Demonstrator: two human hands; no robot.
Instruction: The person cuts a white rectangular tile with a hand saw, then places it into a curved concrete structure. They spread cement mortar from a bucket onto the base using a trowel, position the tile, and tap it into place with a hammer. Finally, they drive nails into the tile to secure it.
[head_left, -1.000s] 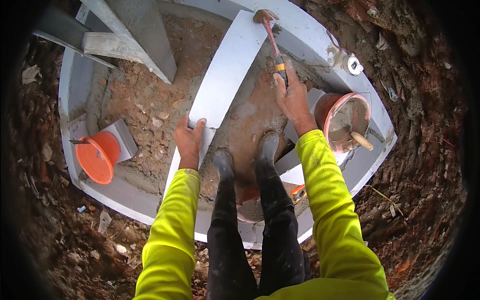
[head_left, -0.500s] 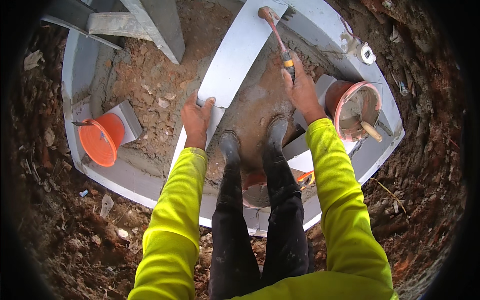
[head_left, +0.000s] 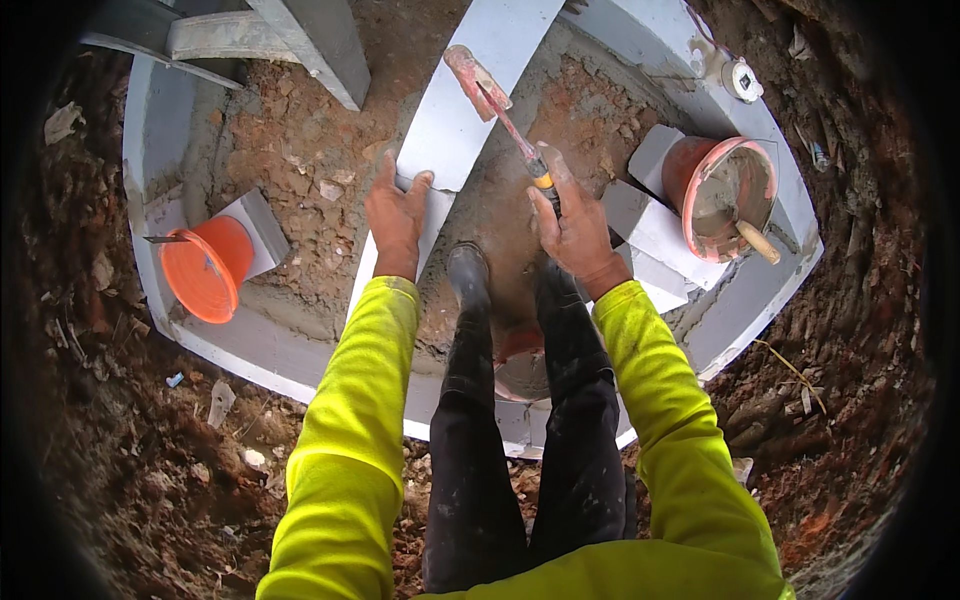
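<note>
My left hand (head_left: 398,215) grips the edge of a long white block strip (head_left: 470,90) where it meets a second white piece (head_left: 370,280) running back toward me, thumb on top. My right hand (head_left: 572,225) is closed round the black and yellow grip of a hammer (head_left: 515,135) with a red, mortar-stained shaft. Its head (head_left: 472,75) is tilted over the upper strip, left of the strip's right edge; whether it touches cannot be told. My booted feet stand on the dirt and mortar floor to the right of the lower piece.
An orange bucket (head_left: 205,265) leans at left beside a grey block. At right, a mortar bucket (head_left: 715,195) with a wooden-handled tool sits by white blocks (head_left: 645,260). A pale low wall (head_left: 240,355) surrounds me, a grey steel frame (head_left: 310,55) rises upper left, rough soil lies outside.
The hammer head has swung down and left along the strip from its far right edge, and my right hand has moved slightly left. My left hand keeps its grip; the whole view has shifted.
</note>
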